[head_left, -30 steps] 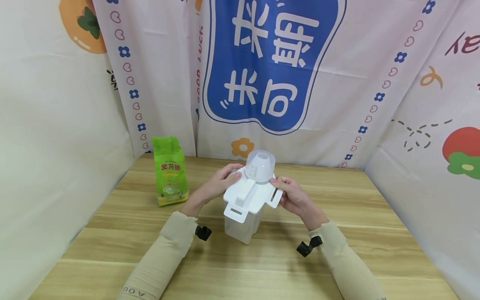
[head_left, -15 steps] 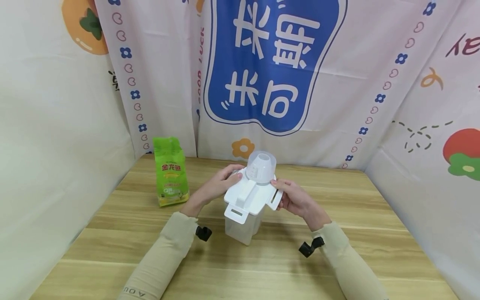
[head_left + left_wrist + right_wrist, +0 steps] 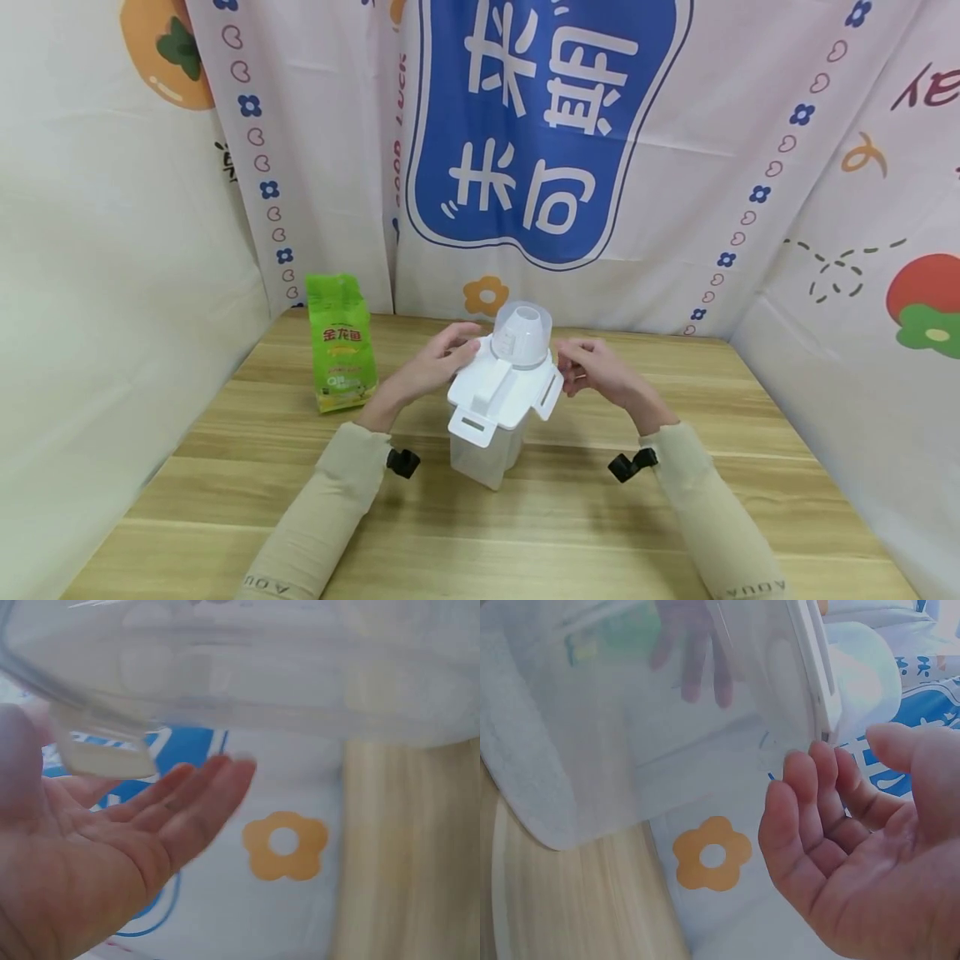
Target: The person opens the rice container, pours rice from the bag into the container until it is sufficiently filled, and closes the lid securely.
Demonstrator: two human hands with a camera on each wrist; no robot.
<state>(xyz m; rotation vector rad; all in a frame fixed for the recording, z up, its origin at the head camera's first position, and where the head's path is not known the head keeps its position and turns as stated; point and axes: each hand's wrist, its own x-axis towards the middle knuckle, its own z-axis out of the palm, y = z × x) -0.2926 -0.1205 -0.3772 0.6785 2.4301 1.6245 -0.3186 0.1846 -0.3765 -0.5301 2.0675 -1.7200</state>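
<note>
While its flat lid [image 3: 517, 393] is opaque, the boxy container [image 3: 478, 458] is translucent.

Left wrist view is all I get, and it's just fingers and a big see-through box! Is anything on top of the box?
Observer: Yes! In the head view, a clear cup sits on the box's white lid, toward the far side.
Operator: Cool! Is the other hand holding something?
Observer: No. The right hand is close beside the lid with its fingers loosely curled, gripping nothing. I can't tell if a fingertip touches the lid.
</note>
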